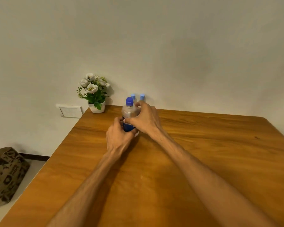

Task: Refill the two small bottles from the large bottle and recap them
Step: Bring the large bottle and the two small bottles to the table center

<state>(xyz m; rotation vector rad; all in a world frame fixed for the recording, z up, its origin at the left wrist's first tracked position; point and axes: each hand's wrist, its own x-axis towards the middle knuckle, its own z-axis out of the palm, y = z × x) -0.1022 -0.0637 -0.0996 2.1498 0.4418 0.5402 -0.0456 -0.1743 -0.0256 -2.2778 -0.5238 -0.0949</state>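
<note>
The large clear bottle (129,113) with a dark blue cap and blue label stands upright on the wooden table (203,145). My left hand (119,136) grips its lower body from the left. My right hand (145,119) wraps around its middle from the right. Behind it by the wall stand two small bottles, the left one (133,96) and the right one (142,97), each with a light blue cap on. Their bodies are mostly hidden by the large bottle and my right hand.
A small white pot of white flowers (95,94) sits at the table's back left corner. A wall socket plate (70,111) is left of it. A brown printed paper bag (6,174) lies on the floor to the left.
</note>
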